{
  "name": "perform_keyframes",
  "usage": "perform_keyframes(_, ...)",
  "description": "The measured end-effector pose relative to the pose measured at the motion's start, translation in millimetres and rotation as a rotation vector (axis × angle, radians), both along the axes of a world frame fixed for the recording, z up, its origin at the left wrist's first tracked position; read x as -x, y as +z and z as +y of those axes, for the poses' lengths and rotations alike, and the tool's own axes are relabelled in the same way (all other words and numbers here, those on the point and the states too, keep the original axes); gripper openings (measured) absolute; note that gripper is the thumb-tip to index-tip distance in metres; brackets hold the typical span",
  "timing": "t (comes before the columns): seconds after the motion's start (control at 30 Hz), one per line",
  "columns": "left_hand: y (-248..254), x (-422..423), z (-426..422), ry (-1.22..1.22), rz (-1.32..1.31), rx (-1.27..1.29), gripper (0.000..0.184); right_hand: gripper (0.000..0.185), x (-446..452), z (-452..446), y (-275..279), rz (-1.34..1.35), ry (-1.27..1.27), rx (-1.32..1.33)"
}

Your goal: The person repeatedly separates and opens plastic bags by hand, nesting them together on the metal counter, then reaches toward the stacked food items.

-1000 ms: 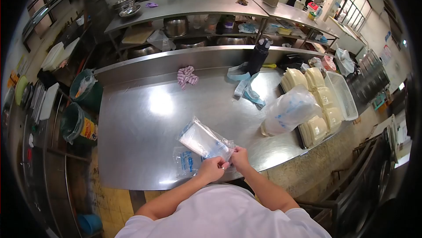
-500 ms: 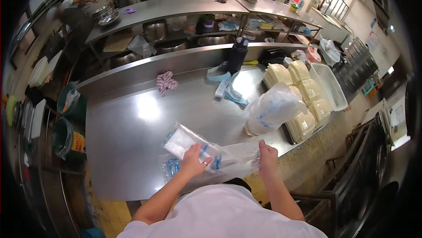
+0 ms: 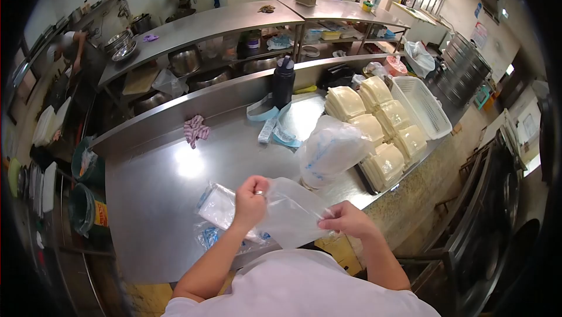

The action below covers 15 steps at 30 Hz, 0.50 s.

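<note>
A clear plastic bag (image 3: 291, 211) is stretched between my two hands over the table's front edge. My left hand (image 3: 252, 201) is closed on its left side, a ring showing on one finger. At the bag's right edge, my right hand (image 3: 345, 220) pinches the plastic. Under and left of my left hand lies a stack of flat plastic bags (image 3: 222, 204), with a crumpled blue-printed wrapper (image 3: 208, 236) below it. Beyond the held bag stands a filled, cloudy plastic bag (image 3: 328, 150) with blue print; what it contains is hard to make out.
Stacks of pale, wrapped square sheets (image 3: 383, 166) sit on a dark tray at the right, beside a white basket (image 3: 422, 106). A dark bottle (image 3: 283, 83), blue strips (image 3: 270, 124) and a striped cloth (image 3: 196, 131) lie farther back. Another person stands at far left.
My left hand has lifted off the stack and now grips the clear bag's left side. My right hand has come inward and lower. The view has shifted slightly.
</note>
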State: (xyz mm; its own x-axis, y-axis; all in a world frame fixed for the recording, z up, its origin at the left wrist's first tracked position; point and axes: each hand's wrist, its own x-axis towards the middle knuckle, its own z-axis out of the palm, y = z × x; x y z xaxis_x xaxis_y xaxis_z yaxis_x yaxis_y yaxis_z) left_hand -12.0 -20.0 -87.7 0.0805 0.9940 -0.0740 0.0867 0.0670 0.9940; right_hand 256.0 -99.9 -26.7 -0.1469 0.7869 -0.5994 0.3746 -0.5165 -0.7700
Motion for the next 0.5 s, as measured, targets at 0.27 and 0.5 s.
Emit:
perform_keyframes(0.27,69.6,-11.5,-25.6,-0.136,0.285,-0.410,0.040,0.011,-6.0,18.1,10.9,0.040,-0.076,-0.433)
perform_keyframes(0.5,93.5,-62.4,-10.3,-0.554,0.309,-0.262,0.016,0.010,-2.9,28.5,19.1,0.097,-0.171,-0.607)
